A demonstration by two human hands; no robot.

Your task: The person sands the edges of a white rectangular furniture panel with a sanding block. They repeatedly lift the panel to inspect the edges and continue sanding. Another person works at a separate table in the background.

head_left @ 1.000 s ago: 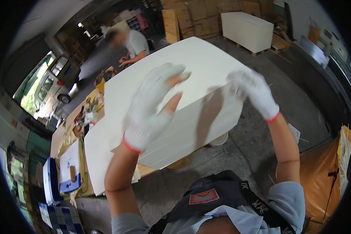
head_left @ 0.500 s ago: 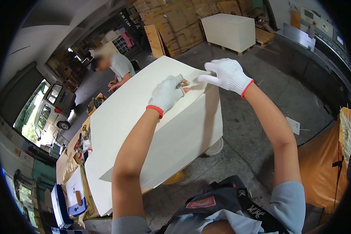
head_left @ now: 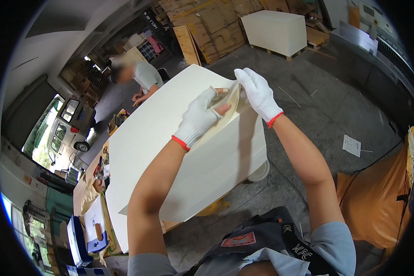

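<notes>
A tall stack of large white paper sheets fills the middle. My left hand, in a white knitted glove with bare thumb and fingertip showing, rests on top of it near the far right corner, thumb and forefinger apart. At that corner my right hand, in a white glove with a red cuff, has its fingers pressed together around the edge of the upper sheets, its thumb mostly hidden. Between both hands the lifted sheets curl upward, showing a cream-coloured bend.
Left of the stack, a table holds papers, a blue-edged box and small tools. A person works beyond it. Another white stack stands on a pallet at the back. An orange-brown covered bundle is at right; a machine stands far right.
My right hand has moved left and closed on the sheet edge, and the corner now bends up more. My left hand has shifted slightly right toward the fold, thumb and forefinger wider apart.
</notes>
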